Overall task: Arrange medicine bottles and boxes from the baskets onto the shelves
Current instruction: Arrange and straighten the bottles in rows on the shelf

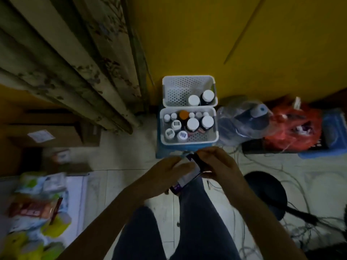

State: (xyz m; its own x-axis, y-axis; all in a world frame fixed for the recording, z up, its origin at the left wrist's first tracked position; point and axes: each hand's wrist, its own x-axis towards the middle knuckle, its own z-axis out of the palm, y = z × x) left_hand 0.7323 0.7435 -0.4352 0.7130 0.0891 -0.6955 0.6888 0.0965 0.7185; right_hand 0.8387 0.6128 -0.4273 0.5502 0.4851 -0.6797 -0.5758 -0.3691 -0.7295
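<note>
Both hands meet over the person's knees, holding one medicine box (188,176) between them, in the air just in front of the baskets. The box is white with a purple lower end and lies tilted, its upper end pointing toward the baskets. The left hand (165,175) wraps it from the left, fingers curled over its white face. The right hand (220,166) grips the upper, dark edge, fingers and thumb closed on it. The picture is blurred there, so the exact finger placement is hard to read.

Past the hands stand two white perforated baskets, touching end to end, on what looks like a blue stool (163,153). The near basket (161,128) is packed with upright medicine bottles, mostly white-capped. An orange-capped bottle (184,114) stands at its far side and two large dark bottles (192,123) beside it. The far basket (180,85) holds only two white-capped bottles (194,100) in its near right corner, against the yellow wall (206,34).

Right of the baskets lie a clear plastic bag (242,121) and a red bag (293,126), with loose cables (262,166) on the tiled floor. Cardboard boxes (56,134) sit on the left, with colourful packets (37,203) nearer the camera.
</note>
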